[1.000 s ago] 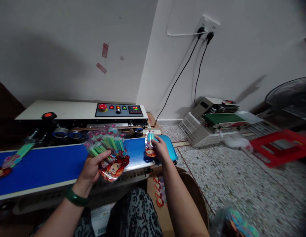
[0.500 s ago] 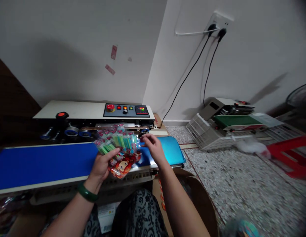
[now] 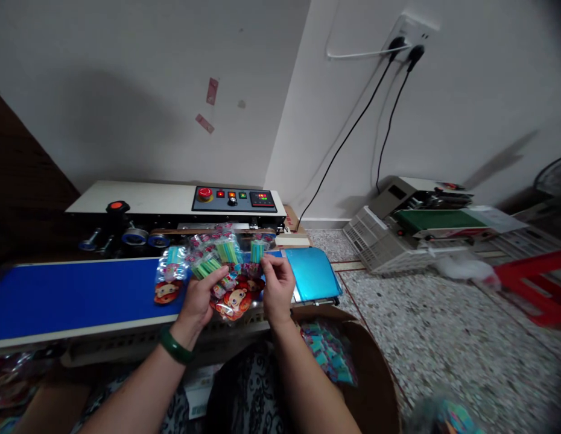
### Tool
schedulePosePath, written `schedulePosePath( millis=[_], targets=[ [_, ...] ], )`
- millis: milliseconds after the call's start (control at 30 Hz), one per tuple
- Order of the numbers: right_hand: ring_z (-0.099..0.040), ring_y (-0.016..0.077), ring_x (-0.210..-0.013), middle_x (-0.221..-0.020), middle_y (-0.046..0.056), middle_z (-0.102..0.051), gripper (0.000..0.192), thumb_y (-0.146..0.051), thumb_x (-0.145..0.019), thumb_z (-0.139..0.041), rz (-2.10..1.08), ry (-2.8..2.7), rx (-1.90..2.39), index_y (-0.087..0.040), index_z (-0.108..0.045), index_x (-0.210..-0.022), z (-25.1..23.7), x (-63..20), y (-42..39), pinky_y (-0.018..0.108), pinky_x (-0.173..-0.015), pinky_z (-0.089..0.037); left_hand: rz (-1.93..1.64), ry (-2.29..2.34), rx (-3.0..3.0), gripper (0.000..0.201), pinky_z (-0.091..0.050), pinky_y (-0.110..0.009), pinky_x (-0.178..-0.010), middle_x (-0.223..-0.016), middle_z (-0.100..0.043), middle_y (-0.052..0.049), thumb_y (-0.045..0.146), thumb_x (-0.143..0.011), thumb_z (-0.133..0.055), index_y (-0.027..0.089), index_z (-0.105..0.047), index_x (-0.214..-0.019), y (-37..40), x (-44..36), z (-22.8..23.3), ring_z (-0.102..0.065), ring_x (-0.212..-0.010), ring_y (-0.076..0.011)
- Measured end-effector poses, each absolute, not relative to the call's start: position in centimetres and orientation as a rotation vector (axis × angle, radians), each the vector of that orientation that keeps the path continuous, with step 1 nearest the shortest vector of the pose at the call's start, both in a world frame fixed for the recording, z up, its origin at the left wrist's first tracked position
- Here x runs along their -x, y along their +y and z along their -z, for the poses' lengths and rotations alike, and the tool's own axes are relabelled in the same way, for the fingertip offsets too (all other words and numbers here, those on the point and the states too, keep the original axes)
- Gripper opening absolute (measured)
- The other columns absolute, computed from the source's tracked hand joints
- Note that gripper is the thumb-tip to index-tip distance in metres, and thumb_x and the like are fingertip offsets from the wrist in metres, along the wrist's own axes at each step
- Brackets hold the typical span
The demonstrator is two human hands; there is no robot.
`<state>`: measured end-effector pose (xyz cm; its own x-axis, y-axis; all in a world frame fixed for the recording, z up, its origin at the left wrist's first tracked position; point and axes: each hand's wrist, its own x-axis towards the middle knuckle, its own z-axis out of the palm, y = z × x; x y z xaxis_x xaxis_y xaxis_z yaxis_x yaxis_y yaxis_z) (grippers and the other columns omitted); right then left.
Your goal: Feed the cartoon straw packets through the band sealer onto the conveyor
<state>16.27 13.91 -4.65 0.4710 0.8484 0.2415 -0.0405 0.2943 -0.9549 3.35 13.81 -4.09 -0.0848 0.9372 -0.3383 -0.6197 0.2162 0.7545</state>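
Lower-left pile: wrapped packets (image 3: 9,386) by your left, contents too dim to read
Blue belt: the sealing machine's conveyor (image 3: 81,295) runs under your work, long and flat, its left stretch bare
Lone packet: one clear packet (image 3: 169,283) lies on the belt just beside your left hand, pale blue sticks above, red-haired cartoon figure below
Left hand: your left hand (image 3: 196,304) is clamped on a fanned bunch of packets (image 3: 237,298), thumb across the front, other fingers mostly hidden behind; green bangle (image 3: 175,346) at the wrist
Bunch: held tilted over the belt's near edge, green and yellow sticks up, figures down
Right hand: your right hand (image 3: 279,289) is nearly shut, thumb and forefinger pinched at the edge of the rightmost packet (image 3: 257,252); cannot tell whether that packet is free of the bunch
Cardboard box: open box (image 3: 371,367) below your right forearm; blue-green packets (image 3: 328,352) heaped inside
White crate: slatted crate (image 3: 366,238) on the floor, a smaller green-belted machine (image 3: 438,220) resting on it
Clear bag: bag (image 3: 443,416) at the bottom edge, colourful contents blurred
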Motion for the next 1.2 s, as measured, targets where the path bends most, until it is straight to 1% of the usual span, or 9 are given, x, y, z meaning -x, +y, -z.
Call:
schedulePosePath(
  millis=[133,267,400,533,667,800,967,1100,1200],
  targets=[
    [-0.056,0.0116,-0.062,-0.069,-0.003,-0.058,0.022,-0.041,-0.074,-0.054,-0.898,-0.739,1.137,-0.022,-0.046,-0.082,4.8,-17.0,14.0,0.024,-0.060,-0.046,-1.346,1.009,-0.364,0.028,-0.054,-0.030,-0.062,-0.068,-0.071,-0.002,0.018,-0.054,-0.075,0.011,-0.066,-0.079,14.0,-3.1,4.2,-0.066,-0.059,-0.0187],
    [-0.060,0.0132,-0.065,-0.078,-0.001,-0.064,0.036,-0.035,-0.064,-0.064,-1.108,-0.688,1.070,-0.023,-0.044,-0.091,5.0,-18.4,14.5,0.025,-0.061,-0.048,-1.332,0.973,-0.412,0.030,-0.054,-0.030,-0.064,-0.071,-0.071,-0.002,0.018,-0.054,-0.075,0.011,-0.066,-0.082,14.0,-3.0,4.3,-0.066,-0.061,-0.0183],
    [-0.059,0.0128,-0.054,-0.067,-0.002,-0.063,0.038,-0.031,-0.058,-0.067,-1.043,-0.565,1.237,-0.021,-0.049,-0.090,5.8,-22.3,15.7,0.024,-0.053,-0.047,-1.364,0.999,-0.416,0.031,-0.054,-0.027,-0.062,-0.069,-0.071,-0.001,0.016,-0.052,-0.076,0.011,-0.066,-0.081,14.0,-2.6,4.1,-0.065,-0.060,-0.0162],
    [-0.054,0.0116,-0.043,-0.054,-0.002,-0.059,0.031,-0.023,-0.053,-0.067,-1.153,-0.614,1.471,-0.016,-0.055,-0.081,6.6,-25.4,17.6,0.024,-0.045,-0.043,-1.389,1.002,-0.415,0.031,-0.054,-0.027,-0.061,-0.068,-0.070,-0.001,0.016,-0.052,-0.077,0.011,-0.066,-0.080,14.1,-2.2,3.7,-0.065,-0.059,-0.0156],
    [-0.051,0.0112,-0.040,-0.050,0.000,-0.058,0.021,-0.017,-0.049,-0.069,-1.277,-0.723,1.488,-0.014,-0.059,-0.068,6.5,-25.2,19.3,0.024,-0.042,-0.042,-1.374,0.997,-0.427,0.033,-0.054,-0.028,-0.062,-0.069,-0.070,-0.001,0.017,-0.050,-0.077,0.011,-0.066,-0.081,14.0,-2.1,3.7,-0.065,-0.059,-0.0168],
    [-0.051,0.0107,-0.045,-0.051,-0.001,-0.057,0.018,-0.023,-0.053,-0.069,-1.240,-0.821,1.488,-0.014,-0.059,-0.064,5.7,-23.6,20.0,0.022,-0.044,-0.041,-1.366,1.006,-0.493,0.031,-0.054,-0.031,-0.065,-0.073,-0.071,-0.003,0.019,-0.051,-0.077,0.012,-0.066,-0.079,14.0,-2.3,4.1,-0.066,-0.065,-0.0197],
    [-0.054,0.0131,-0.068,-0.070,0.001,-0.059,0.023,-0.040,-0.065,-0.062,-1.009,-1.197,1.252,-0.018,-0.056,-0.069,4.0,-20.2,17.4,0.022,-0.058,-0.045,-1.371,0.979,-0.625,0.036,-0.053,-0.034,-0.072,-0.085,-0.070,-0.006,0.021,-0.055,-0.076,0.013,-0.064,-0.088,13.8,-2.9,4.0,-0.065,-0.079,-0.0239],
    [-0.053,0.0143,-0.074,-0.076,0.000,-0.056,0.022,-0.034,-0.060,-0.069,-0.947,-1.412,1.163,-0.020,-0.056,-0.070,3.0,-17.6,15.2,0.024,-0.065,-0.044,-1.383,0.960,-0.686,0.037,-0.051,-0.032,-0.073,-0.087,-0.070,-0.005,0.021,-0.054,-0.076,0.014,-0.065,-0.088,13.5,-3.4,4.0,-0.065,-0.080,-0.0227],
    [-0.054,0.0148,-0.081,-0.078,0.001,-0.057,0.015,-0.030,-0.066,-0.065,-0.922,-1.335,1.123,-0.019,-0.055,-0.063,3.0,-16.8,14.8,0.026,-0.073,-0.042,-1.344,0.931,-0.642,0.034,-0.052,-0.032,-0.071,-0.086,-0.070,-0.004,0.022,-0.056,-0.075,0.015,-0.065,-0.088,13.4,-3.6,4.0,-0.065,-0.075,-0.0210]
  ],
)
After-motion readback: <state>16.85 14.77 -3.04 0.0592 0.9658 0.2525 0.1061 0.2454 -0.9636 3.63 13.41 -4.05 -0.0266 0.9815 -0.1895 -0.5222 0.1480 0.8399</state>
